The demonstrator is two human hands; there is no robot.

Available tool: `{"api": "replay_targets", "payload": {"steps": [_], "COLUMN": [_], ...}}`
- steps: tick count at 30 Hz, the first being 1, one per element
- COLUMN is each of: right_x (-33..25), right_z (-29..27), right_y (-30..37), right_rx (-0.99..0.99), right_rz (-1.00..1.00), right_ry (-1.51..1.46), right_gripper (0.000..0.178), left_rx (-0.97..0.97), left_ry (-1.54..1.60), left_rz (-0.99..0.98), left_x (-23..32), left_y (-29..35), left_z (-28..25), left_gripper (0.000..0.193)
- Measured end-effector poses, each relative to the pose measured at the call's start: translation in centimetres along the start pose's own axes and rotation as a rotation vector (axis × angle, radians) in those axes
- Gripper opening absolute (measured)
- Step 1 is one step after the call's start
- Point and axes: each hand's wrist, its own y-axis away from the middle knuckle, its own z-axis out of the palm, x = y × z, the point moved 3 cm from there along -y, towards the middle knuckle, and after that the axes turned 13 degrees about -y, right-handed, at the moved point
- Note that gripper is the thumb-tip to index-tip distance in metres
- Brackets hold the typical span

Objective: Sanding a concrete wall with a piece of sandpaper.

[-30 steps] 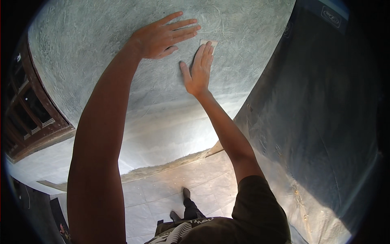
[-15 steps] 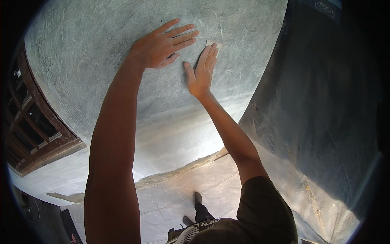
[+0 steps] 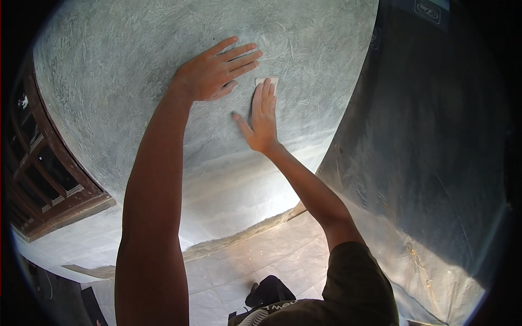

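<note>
My left hand (image 3: 213,69) lies flat on a rough grey plastered wall (image 3: 136,60), fingers spread, holding nothing. Lower and to its right, my right hand (image 3: 262,120) presses a small pale piece of sandpaper (image 3: 273,82) against the same wall. Its fingers are stretched over the sheet and the thumb stands apart to the left. Only the upper edge and right side of the sandpaper show; the rest is hidden beneath the fingers.
A brown wooden window frame (image 3: 73,202) with panes is set in the wall on the left. A dark sheet (image 3: 435,141) hangs along the right side. Below lies a pale tiled floor (image 3: 239,282), with my dark-clad leg (image 3: 269,290) over it.
My right hand has slid down and slightly left along the wall with the sandpaper. My left hand stays spread on the wall, appearing slightly lower. My leg has shifted below.
</note>
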Motion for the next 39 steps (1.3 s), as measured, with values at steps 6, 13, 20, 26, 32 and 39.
{"api": "replay_targets", "payload": {"steps": [6, 13, 20, 26, 32, 39], "right_x": [0.0, 0.4, -0.9, 0.5, 0.6, 1.6], "right_z": [-0.6, -2.3, 1.7, -2.5, -2.2, -1.1], "right_y": [-1.7, -4.7, 2.3, -3.6, -2.3, 1.7], "right_rx": [0.181, 0.238, -0.008, 0.169, 0.090, 0.056], "right_rz": [0.022, 0.011, 0.054, 0.019, -0.006, -0.007], "right_ry": [-0.010, 0.012, -0.045, -0.032, 0.022, 0.051], "right_gripper": [0.095, 0.096, 0.094, 0.088, 0.090, 0.091], "left_rx": [-0.019, -0.026, 0.011, 0.039, 0.005, -0.003], "left_ry": [-0.012, 0.083, -0.037, -0.030, -0.082, -0.102], "left_rz": [-0.003, -0.062, -0.085, -0.099, -0.092, -0.089], "left_x": [0.4, 0.5, 0.8, 0.7, 1.1, 1.1], "left_y": [-0.2, -0.5, -0.5, -0.5, -0.4, -0.4], "left_z": [0.1, -0.6, -0.2, -0.2, 0.2, 0.2], "left_gripper": [0.075, 0.074, 0.069, 0.067, 0.067, 0.068]}}
